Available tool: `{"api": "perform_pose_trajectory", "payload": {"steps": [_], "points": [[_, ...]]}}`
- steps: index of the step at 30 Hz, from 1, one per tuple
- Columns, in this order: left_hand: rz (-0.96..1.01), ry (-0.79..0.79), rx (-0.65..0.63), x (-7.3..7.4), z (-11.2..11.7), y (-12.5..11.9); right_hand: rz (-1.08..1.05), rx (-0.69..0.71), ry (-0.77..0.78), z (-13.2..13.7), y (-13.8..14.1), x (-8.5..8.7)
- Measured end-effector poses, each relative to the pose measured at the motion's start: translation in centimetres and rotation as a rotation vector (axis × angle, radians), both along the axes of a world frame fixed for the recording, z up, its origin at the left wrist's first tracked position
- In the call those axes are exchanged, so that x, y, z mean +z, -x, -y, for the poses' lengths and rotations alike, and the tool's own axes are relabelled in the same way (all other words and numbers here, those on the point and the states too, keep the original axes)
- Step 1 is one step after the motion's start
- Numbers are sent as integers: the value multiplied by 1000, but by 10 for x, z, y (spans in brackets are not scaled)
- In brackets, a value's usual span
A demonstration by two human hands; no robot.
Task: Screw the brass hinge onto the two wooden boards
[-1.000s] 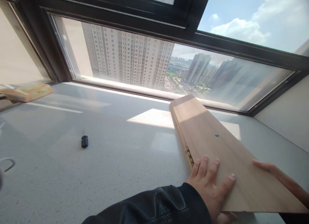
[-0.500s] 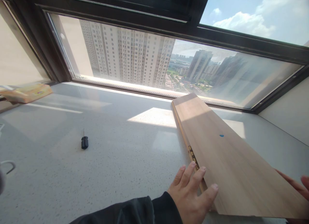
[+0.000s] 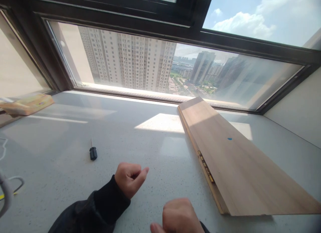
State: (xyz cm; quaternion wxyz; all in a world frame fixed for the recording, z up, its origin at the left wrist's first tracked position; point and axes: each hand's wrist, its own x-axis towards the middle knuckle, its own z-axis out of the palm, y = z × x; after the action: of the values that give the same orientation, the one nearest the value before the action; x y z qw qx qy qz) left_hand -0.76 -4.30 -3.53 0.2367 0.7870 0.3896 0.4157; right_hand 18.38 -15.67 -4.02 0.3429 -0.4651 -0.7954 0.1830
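My left hand (image 3: 131, 180) is curled into a loose fist above the pale speckled sill, its thumb pointing right, with nothing showing in it. My right hand (image 3: 180, 215) is also closed, low in the view, its back turned up and its fingers folded under; no object shows in it. Neither hand touches the wooden boards (image 3: 233, 166), which lie stacked to the right and reach toward the window. A strip with dark and yellow markings (image 3: 205, 166) shows in the gap along their left edge. A small black-handled screwdriver (image 3: 93, 153) lies left of my left hand.
At the far left sits a yellowish soft pack (image 3: 28, 104). A grey-white cable (image 3: 6, 192) loops in at the left edge. The dark window frame (image 3: 125, 95) borders the sill (image 3: 62, 192) at the back, and a white wall (image 3: 296, 109) stands at the right.
My left hand has left the boards' left edge, moved left and closed from spread fingers. My right hand has come from the boards' right side to the lower middle. The boards lie much the same.
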Motion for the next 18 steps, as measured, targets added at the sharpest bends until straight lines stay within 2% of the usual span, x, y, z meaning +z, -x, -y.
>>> {"api": "perform_pose_trajectory", "payload": {"steps": [1, 3, 5, 7, 11, 18], "points": [[-12, 35, -31, 1, -4, 2, -37, 26, 55, -20, 18, 6], [-27, 72, -58, 4, -11, 6, -71, -103, 71, -58, 42, 15], [-17, 110, -27, 8, -18, 9, -90, -196, 16, -87, 47, 19], [16, 161, 73, 8, -24, 11, -91, -254, -35, -103, 39, 18], [48, 258, 118, 3, -34, 9, -84, -311, -127, -104, 20, 10], [30, 199, 136, -1, -36, 5, -82, -200, -171, -95, 30, 5]]}}
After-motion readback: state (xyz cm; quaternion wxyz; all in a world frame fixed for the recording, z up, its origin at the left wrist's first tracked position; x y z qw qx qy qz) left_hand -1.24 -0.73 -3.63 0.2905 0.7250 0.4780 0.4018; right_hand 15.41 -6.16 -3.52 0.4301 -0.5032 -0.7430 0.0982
